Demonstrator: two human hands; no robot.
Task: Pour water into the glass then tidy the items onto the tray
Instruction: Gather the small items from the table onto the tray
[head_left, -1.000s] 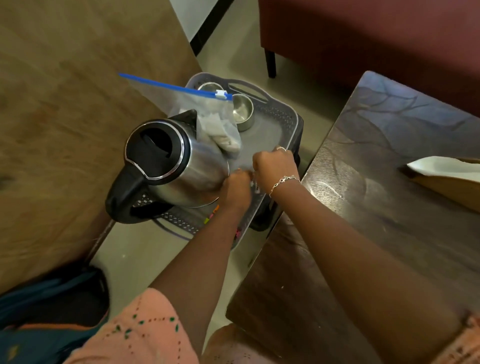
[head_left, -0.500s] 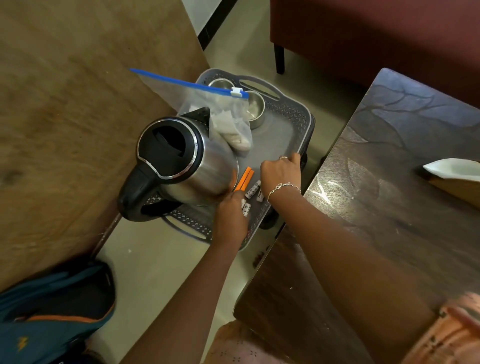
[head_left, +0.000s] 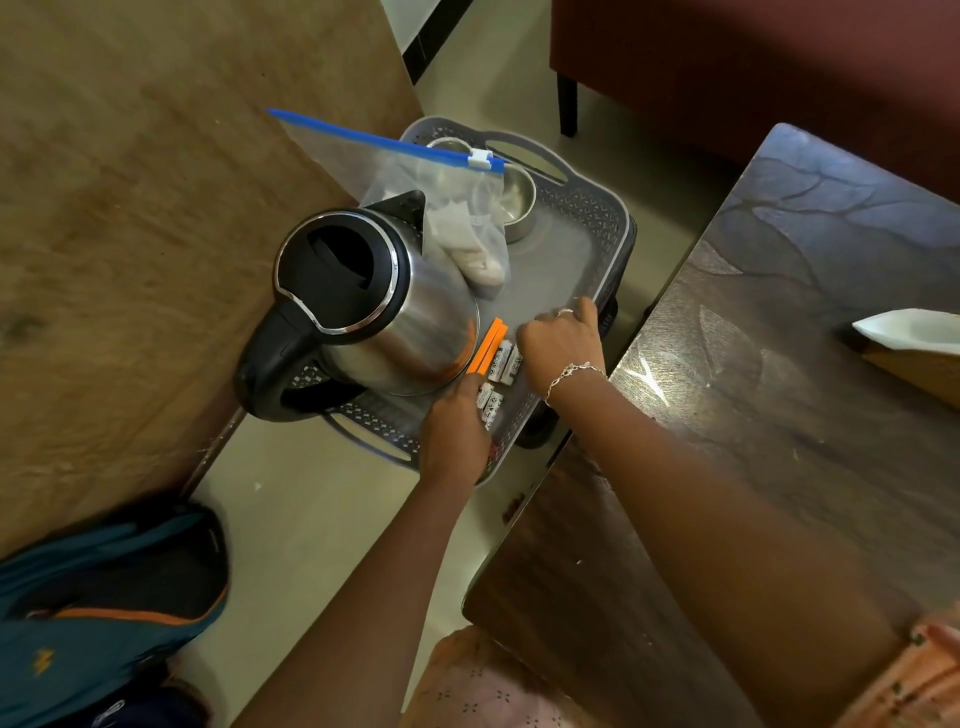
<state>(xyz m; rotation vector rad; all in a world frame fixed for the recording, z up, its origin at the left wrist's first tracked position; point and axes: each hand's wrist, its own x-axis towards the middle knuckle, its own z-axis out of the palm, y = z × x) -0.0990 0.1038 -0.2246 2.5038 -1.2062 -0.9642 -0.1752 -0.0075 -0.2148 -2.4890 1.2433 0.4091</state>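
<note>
Tray sits between two tables. Left hand has its fingers curled down onto small white sachets near the front edge (can't tell if it's pinching one), right hand rests loosely bent beside them. Orange sticks, steel kettle, zip bag and a steel cup fill the rest.
</note>
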